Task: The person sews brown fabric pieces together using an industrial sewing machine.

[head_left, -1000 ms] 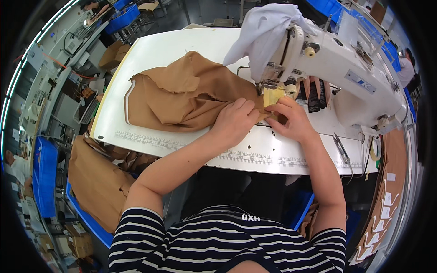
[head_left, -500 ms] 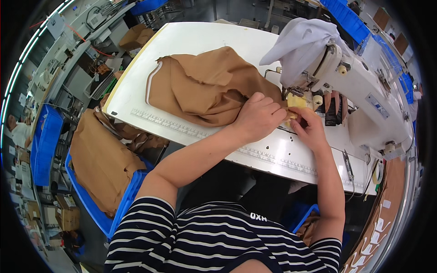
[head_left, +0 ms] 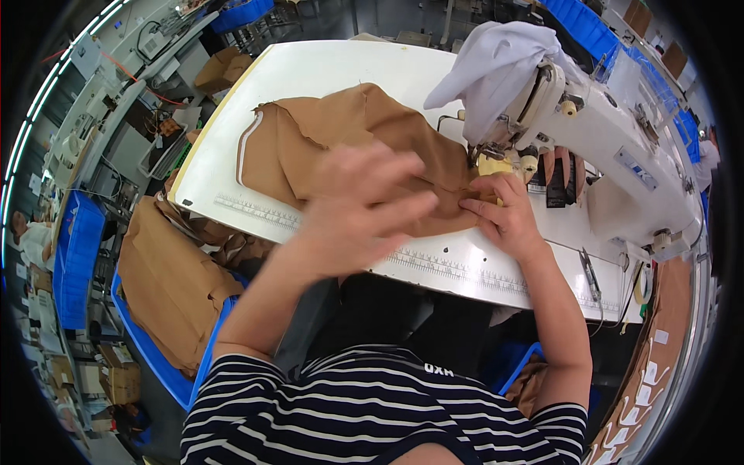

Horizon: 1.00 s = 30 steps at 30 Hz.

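Note:
A brown fabric piece lies folded over the white sewing table, its right end by the needle area of the white sewing machine. My right hand pinches the fabric's edge just in front of the presser foot. Blurred by motion, my left hand hovers over the cloth with its fingers spread and nothing in them. It covers part of the cloth's near side. A white cloth drapes over the machine head, and a yellow piece sits at the needle area.
Measuring tape strips run along the table's near edge. Thread snips lie at the right, near a tape roll. Below left, a blue bin holds brown fabric pieces. Dark labels lie beside the machine.
My left hand has let go of the fabric near the needle and moved left, its fingers now spread. The right hand keeps its pinch, and the cloth there lies flatter.

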Available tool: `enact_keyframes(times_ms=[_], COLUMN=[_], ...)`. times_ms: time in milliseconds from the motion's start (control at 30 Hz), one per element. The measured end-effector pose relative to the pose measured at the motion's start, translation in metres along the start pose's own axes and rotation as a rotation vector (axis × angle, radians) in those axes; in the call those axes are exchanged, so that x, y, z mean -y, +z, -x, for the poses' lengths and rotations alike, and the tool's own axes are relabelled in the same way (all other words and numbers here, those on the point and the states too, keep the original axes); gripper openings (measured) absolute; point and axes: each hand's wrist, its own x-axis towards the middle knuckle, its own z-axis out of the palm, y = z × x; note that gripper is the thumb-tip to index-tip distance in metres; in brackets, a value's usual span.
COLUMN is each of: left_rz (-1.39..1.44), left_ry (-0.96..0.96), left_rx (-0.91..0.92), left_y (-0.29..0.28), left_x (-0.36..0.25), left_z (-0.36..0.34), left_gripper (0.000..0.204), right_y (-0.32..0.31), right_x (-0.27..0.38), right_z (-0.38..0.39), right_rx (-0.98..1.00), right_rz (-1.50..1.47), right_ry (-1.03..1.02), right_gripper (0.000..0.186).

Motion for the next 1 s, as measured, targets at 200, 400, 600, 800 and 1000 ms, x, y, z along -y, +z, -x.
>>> enact_keyframes(times_ms=[200,400,600,800,1000], left_rz=[-0.293,0.723,0.58,0.384,-0.318], left_ry=[-0.273,-0.87,-0.842,-0.539,-0.463], left_rx=[0.416,0.256,0.264,0.039,-0.31], left_y=[-0.047,-0.049,-0.025,-0.057,-0.042], left_x=[0.08,0.162,0.177,0.13,0.063], left_z=[0.005,-0.046,-0.097,-0.079,0.004], left_gripper=[0.045,0.035,0.038,0.037,0.013], right_y=[0.001,0.006,0.011,0.006,0.004], right_x=[-0.007,-0.013,-0.018,-0.01,-0.001], right_z=[0.002,0.008,0.01,0.013,0.005], right_rx=[-0.037,0.014,0.046,-0.041,-0.065], right_rz=[-0.196,-0.49,-0.507,-0.333,-0.13], right_ry=[0.114,0.327,0.343,0.253,0.096], right_gripper=[0.037,0.024,0.022,0.027,0.033])
